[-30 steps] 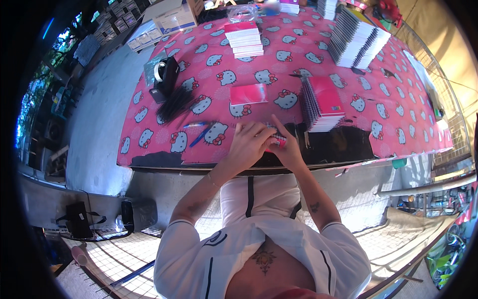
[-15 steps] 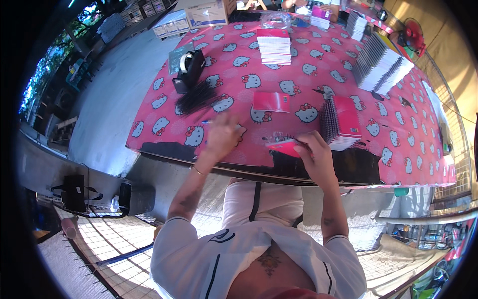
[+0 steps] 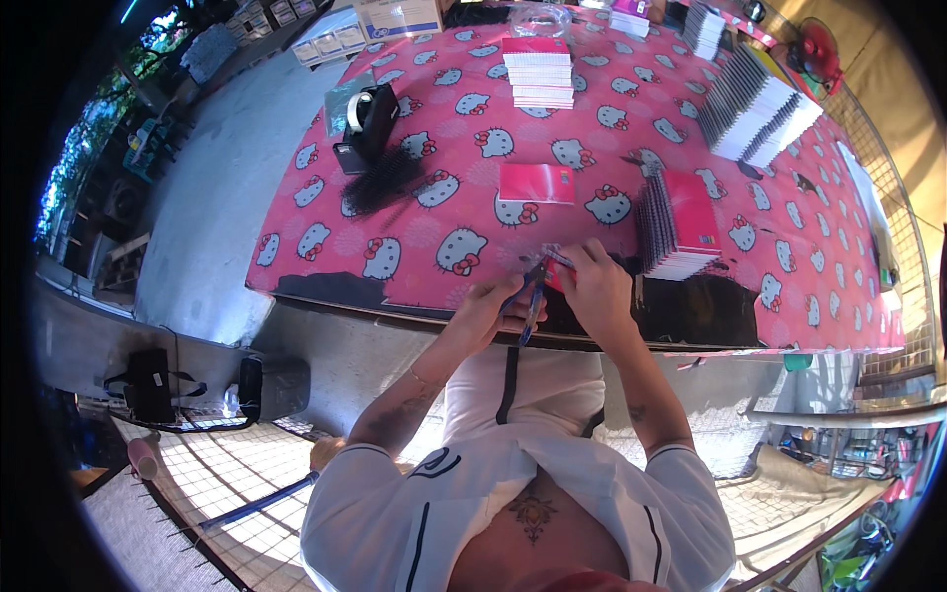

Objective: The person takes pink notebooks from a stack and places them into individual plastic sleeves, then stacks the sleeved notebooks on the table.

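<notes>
In my left hand [image 3: 481, 314] is a pair of pliers [image 3: 534, 304] with blue handles, its jaws touching or very near the edge of a small red notebook [image 3: 554, 278]. My right hand [image 3: 600, 286] is closed on that notebook at the table's front edge; my fingers hide most of it. Beyond the hands lies a red booklet [image 3: 538, 185], flat on the tablecloth. To the right of my right hand stands a stack of red notebooks [image 3: 691, 212] with dark coil bindings. Left of the booklet is a loose bundle of thin black coils or wires [image 3: 383, 185].
A black tape dispenser [image 3: 367, 128] stands at the left of the pink patterned tablecloth [image 3: 345, 232]. Farther back are a stack of red booklets [image 3: 538, 77] and tall notebook stacks [image 3: 750, 113]. A red fan [image 3: 819, 54] is at the far right. Torn cloth shows black [image 3: 695, 311] along the front edge.
My left hand has moved right from the tabletop, bringing the pliers to the notebook. My right hand has shifted slightly left with the notebook. The view has tilted a little.
</notes>
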A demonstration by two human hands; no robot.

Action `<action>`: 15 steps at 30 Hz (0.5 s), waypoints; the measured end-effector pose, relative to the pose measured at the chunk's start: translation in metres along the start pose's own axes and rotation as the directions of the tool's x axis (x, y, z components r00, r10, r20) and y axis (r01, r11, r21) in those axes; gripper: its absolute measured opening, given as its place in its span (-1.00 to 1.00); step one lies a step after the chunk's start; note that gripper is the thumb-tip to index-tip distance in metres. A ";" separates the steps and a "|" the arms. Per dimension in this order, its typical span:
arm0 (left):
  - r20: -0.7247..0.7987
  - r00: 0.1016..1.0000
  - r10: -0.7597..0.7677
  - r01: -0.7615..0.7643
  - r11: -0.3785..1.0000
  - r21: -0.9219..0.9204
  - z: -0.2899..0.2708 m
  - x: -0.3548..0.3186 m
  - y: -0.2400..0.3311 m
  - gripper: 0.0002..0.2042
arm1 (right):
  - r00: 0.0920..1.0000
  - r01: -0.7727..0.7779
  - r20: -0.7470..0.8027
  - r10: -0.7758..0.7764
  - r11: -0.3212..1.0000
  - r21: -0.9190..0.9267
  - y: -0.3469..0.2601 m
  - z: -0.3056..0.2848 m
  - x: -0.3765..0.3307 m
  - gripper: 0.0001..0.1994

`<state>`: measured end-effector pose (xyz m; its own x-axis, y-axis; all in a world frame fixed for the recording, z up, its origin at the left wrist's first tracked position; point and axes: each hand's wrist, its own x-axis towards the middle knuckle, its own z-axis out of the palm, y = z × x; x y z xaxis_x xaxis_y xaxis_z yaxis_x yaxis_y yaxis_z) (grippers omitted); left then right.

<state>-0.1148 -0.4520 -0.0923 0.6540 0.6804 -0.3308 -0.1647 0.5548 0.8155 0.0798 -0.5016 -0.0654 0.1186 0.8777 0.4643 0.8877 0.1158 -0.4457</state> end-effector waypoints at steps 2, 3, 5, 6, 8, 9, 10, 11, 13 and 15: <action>-0.009 1.000 -0.018 0.017 0.998 -0.058 0.004 0.002 0.000 -0.61 | 1.000 -0.020 0.006 0.020 1.000 0.019 -0.001 0.001 -0.001 -0.86; -0.023 0.999 -0.026 0.024 0.997 -0.067 0.005 0.002 0.001 -0.61 | 1.000 -0.024 0.011 0.024 1.000 0.014 -0.002 0.001 -0.001 -0.86; -0.051 0.999 -0.010 0.011 1.000 0.020 0.004 0.003 -0.001 -0.64 | 0.999 -0.031 0.020 0.030 1.000 0.002 -0.002 0.000 -0.001 -0.86; -0.066 0.998 0.017 -0.009 0.993 0.118 0.004 0.003 0.000 -0.67 | 1.000 -0.016 0.017 0.016 1.000 -0.006 -0.002 0.001 -0.001 -0.86; -0.070 0.941 0.333 -0.212 0.734 0.646 0.004 -0.001 0.002 -0.72 | 1.000 0.013 0.010 -0.013 1.000 -0.023 -0.001 0.003 -0.001 -0.85; 0.081 0.827 0.556 -0.281 0.284 0.917 0.015 -0.008 0.014 -0.75 | 1.000 0.011 -0.003 -0.011 1.000 -0.021 0.000 0.003 -0.002 -0.84; 0.318 0.683 0.657 -0.212 -0.238 0.948 0.021 -0.014 0.020 -0.76 | 1.000 0.016 -0.013 -0.016 1.000 -0.017 0.000 0.003 -0.002 -0.84; 0.273 0.751 0.602 -0.312 -0.042 0.949 0.010 -0.008 0.024 -0.74 | 1.000 0.020 -0.024 -0.020 1.000 -0.015 0.000 0.002 -0.003 -0.84; 0.241 0.863 0.445 -0.418 0.360 0.834 -0.038 0.009 0.036 -0.67 | 0.999 0.038 -0.012 -0.039 0.999 -0.022 0.000 -0.003 -0.005 -0.81; 0.261 0.761 0.594 -0.294 -0.044 0.955 -0.079 0.016 0.032 -0.63 | 0.999 0.036 0.004 -0.036 0.998 -0.057 0.004 -0.012 -0.007 -0.78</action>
<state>-0.1676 -0.3855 -0.1093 0.5925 0.7222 0.3570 0.5203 -0.6814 0.5148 0.0879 -0.5125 -0.0609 0.0845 0.8748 0.4770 0.9152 0.1212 -0.3845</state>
